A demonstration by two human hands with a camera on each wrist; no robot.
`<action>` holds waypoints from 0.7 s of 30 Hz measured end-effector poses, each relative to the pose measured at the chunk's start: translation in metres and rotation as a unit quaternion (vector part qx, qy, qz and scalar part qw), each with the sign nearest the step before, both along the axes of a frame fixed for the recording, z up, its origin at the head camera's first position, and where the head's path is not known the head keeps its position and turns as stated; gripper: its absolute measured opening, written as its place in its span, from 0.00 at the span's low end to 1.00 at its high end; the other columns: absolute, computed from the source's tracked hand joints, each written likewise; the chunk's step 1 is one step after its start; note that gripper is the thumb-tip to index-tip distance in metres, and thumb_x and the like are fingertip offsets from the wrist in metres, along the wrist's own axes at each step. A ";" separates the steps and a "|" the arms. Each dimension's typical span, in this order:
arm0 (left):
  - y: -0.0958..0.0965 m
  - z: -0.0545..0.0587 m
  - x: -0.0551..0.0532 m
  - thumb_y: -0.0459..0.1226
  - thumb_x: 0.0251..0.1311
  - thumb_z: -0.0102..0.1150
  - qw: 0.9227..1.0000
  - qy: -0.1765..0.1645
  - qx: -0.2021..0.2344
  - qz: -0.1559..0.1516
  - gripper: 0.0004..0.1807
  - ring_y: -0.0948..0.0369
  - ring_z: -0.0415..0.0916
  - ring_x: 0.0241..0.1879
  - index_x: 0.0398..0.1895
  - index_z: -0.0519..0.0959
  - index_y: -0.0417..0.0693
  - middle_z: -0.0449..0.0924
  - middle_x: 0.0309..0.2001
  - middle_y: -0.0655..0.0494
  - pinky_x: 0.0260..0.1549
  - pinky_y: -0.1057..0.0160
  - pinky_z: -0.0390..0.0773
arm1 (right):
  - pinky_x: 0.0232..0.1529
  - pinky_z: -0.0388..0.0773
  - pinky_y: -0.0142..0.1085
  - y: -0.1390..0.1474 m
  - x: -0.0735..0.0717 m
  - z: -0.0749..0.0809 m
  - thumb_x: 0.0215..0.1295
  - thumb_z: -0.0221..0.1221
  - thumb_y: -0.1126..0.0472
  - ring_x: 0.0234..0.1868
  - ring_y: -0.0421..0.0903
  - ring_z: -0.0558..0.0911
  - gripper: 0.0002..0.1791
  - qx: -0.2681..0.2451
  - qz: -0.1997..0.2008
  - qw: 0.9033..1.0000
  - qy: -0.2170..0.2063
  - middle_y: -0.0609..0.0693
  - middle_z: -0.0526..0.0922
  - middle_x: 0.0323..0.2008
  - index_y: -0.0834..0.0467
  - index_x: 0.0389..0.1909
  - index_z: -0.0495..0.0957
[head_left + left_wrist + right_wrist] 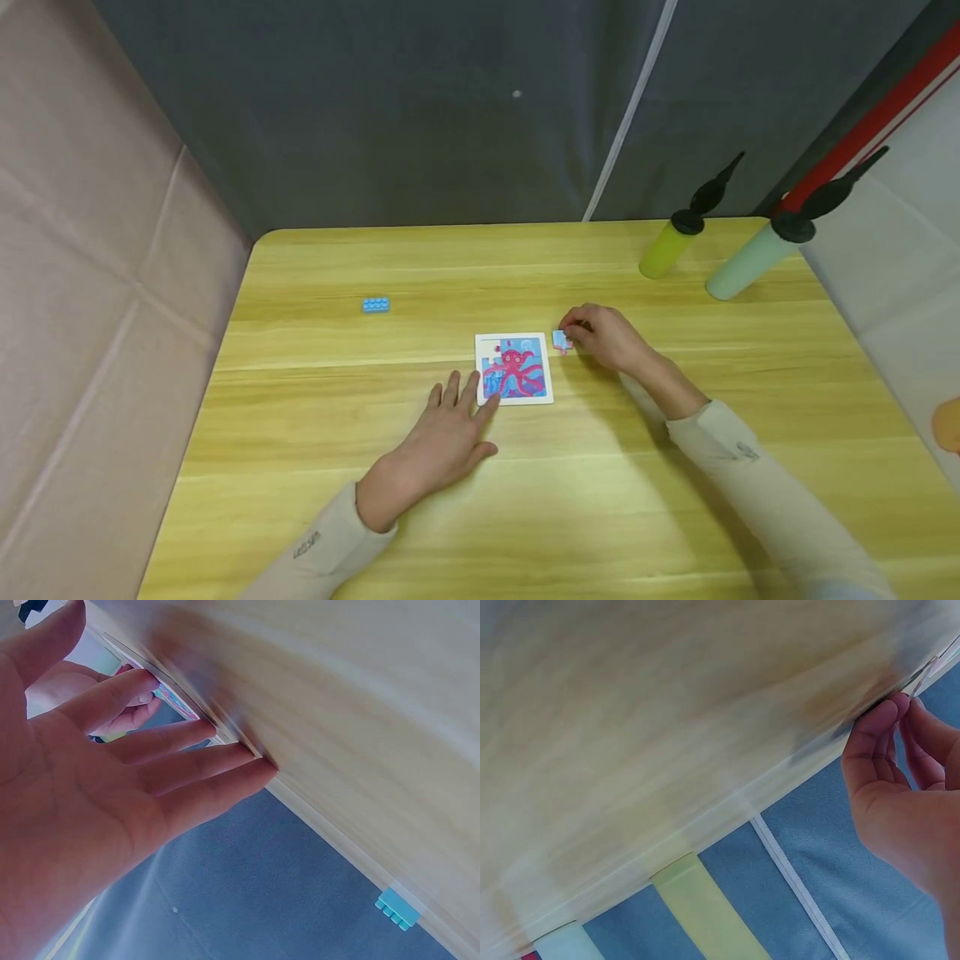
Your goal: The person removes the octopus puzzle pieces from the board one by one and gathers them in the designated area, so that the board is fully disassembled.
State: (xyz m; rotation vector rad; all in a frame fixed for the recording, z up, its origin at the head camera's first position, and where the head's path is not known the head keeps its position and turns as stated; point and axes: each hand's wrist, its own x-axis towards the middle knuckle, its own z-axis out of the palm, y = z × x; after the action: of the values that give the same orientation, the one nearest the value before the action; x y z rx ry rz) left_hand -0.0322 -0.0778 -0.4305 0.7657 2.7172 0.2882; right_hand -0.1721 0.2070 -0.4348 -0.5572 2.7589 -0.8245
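Note:
A square jigsaw puzzle with a white frame (549, 371) lies on the table, showing a pink octopus (513, 362) on blue. At its upper left a pale gap shows among the pieces. My left hand (442, 442) rests spread beside it, straight fingers touching the frame's lower left edge; the left wrist view shows the palm (82, 795) with nothing in it. Just right of the frame, my right hand (609, 335) pinches a small blue-and-pink puzzle piece (559, 340) between thumb and fingertips. The right wrist view shows its curled fingers (866, 750), with the piece mostly hidden.
A blue toy brick (376, 305) lies toward the back left of the wooden table (315, 417). Two hand pumps, one yellow-green (663, 250) and one pale green (750, 265), stand at the back right. A grey curtain (390, 117) hangs behind the far edge.

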 end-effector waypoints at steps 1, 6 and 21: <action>0.000 0.000 0.000 0.55 0.72 0.57 1.000 0.001 0.000 -0.001 0.38 0.29 0.51 0.78 0.79 0.64 0.50 0.53 0.80 0.31 0.74 0.32 0.59 | 0.47 0.78 0.45 0.000 0.000 0.000 0.76 0.58 0.65 0.41 0.50 0.81 0.08 0.000 0.000 1.000 0.000 0.55 0.88 0.43 0.60 0.45 0.86; 0.000 0.000 0.000 0.55 0.72 0.57 1.000 0.000 0.000 -0.002 0.38 0.29 0.50 0.78 0.79 0.64 0.49 0.53 0.80 0.31 0.73 0.32 0.59 | 0.48 0.78 0.46 0.000 0.000 0.001 0.76 0.58 0.65 0.41 0.50 0.81 0.08 -0.001 0.004 1.000 -0.003 0.56 0.87 0.43 0.60 0.46 0.86; 0.000 0.001 0.000 0.54 0.72 0.59 1.000 0.001 0.010 -0.001 0.37 0.28 0.51 0.77 0.78 0.66 0.48 0.54 0.79 0.30 0.73 0.31 0.59 | 0.48 0.77 0.46 0.000 0.000 0.003 0.76 0.58 0.64 0.42 0.51 0.79 0.09 0.004 0.002 1.000 -0.016 0.57 0.86 0.44 0.61 0.47 0.85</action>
State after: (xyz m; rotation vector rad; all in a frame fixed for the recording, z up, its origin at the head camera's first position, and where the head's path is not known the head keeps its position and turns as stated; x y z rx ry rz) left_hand -0.0327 -0.0780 -0.4296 0.7734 2.7195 0.3152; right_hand -0.1726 0.2070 -0.4314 -0.5442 2.7298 -0.8147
